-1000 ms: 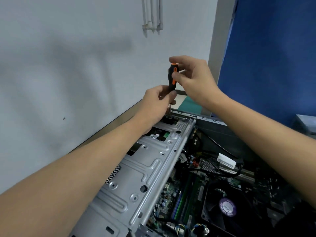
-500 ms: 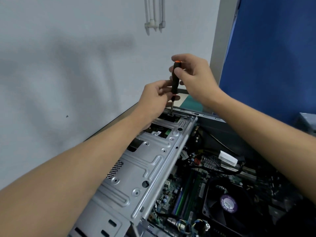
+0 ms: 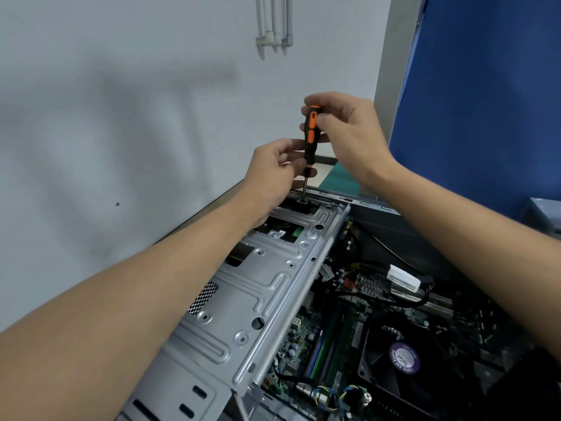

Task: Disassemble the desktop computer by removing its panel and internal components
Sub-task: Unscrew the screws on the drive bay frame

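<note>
My right hand (image 3: 349, 138) pinches the top of the upright screwdriver (image 3: 310, 138); my left hand (image 3: 273, 171) pinches its lower handle. The screw (image 3: 302, 201) sits straight below, nearer my left fingers, on the cage (image 3: 258, 284).

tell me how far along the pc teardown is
Done: the side panel is off, exposing the motherboard. In hand: right hand and left hand hold the screwdriver upright, tip on a screw at the far end of the drive cage. Left: that cage, cooler fan, memory sticks and cables all sit inside.
</note>
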